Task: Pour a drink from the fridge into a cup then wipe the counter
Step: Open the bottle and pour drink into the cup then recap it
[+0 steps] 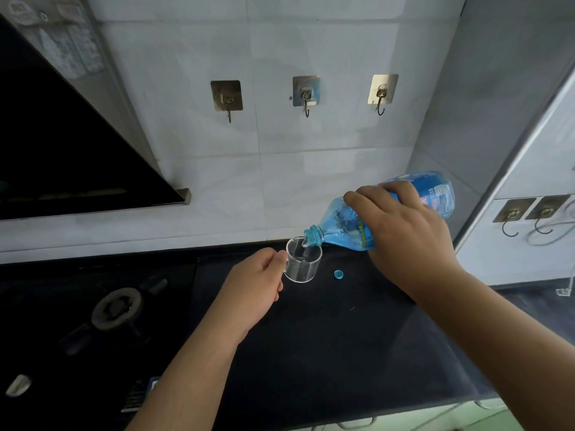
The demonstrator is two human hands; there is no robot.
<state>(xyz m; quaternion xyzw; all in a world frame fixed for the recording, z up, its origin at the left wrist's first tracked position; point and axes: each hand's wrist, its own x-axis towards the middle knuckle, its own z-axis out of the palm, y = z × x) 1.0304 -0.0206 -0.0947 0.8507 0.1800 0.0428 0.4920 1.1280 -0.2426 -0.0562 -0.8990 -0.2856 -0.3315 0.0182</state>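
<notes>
right hand [404, 231] tips bottle [345, 223] into cup [303, 259].

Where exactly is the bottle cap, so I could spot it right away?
Find the black counter right of the gas burner. The bottle cap lies on it, just right of the clear glass cup and below the tilted blue bottle. It is the only small blue disc lying there.

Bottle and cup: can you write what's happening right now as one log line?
step: pouring | right hand: tilting blue bottle | left hand: steadying clear cup | blue cap: off, on counter | wiping: not yet done
</notes>
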